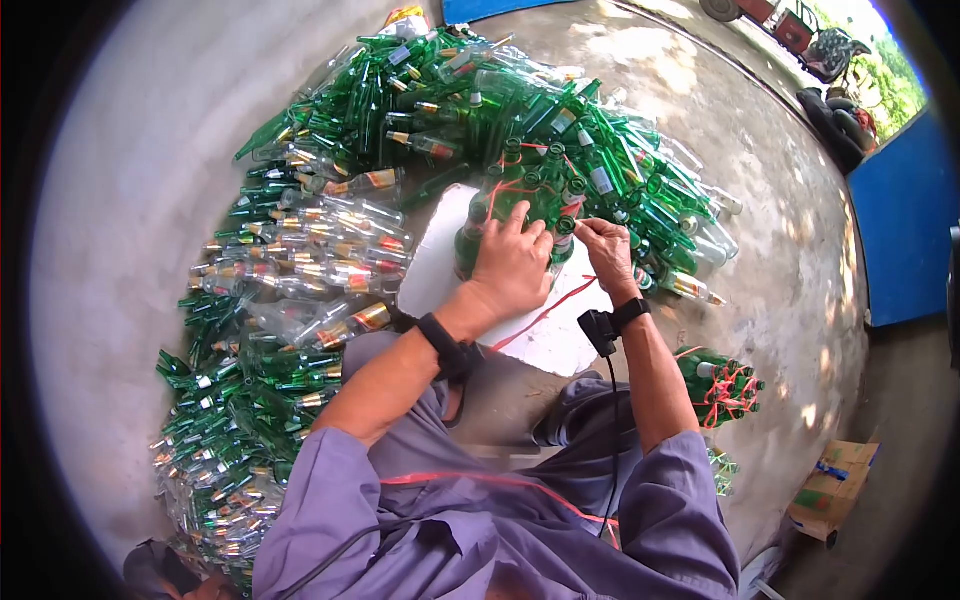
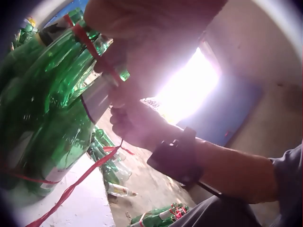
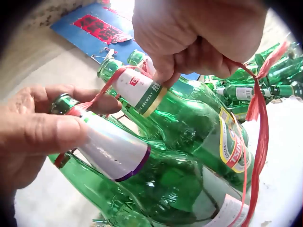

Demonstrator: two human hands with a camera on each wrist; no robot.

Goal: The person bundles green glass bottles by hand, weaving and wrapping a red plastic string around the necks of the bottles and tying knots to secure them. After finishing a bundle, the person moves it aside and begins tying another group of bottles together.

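Green bottles (image 1: 532, 185) stand upright in a cluster on a white board (image 1: 435, 255), with red twine (image 3: 111, 85) running around their necks. My left hand (image 1: 508, 262) lies over the near bottles; in the right wrist view its thumb and fingers grip a silver-labelled bottle neck (image 3: 111, 146). At the cluster's right side, my right hand (image 1: 608, 255) has its fingers curled, pinching red twine beside another bottle's neck label (image 3: 137, 90). A loose strand of twine (image 2: 71, 189) hangs from the right hand down over the board. The right fingertips are partly hidden.
Piles of green bottles (image 1: 365, 110) and clear bottles (image 1: 330, 250) curve around the board's left, far and right sides. A tied bottle bundle (image 1: 725, 388) lies at right, with a cardboard box (image 1: 835, 485) beyond. Red twine (image 1: 480, 478) crosses the person's lap.
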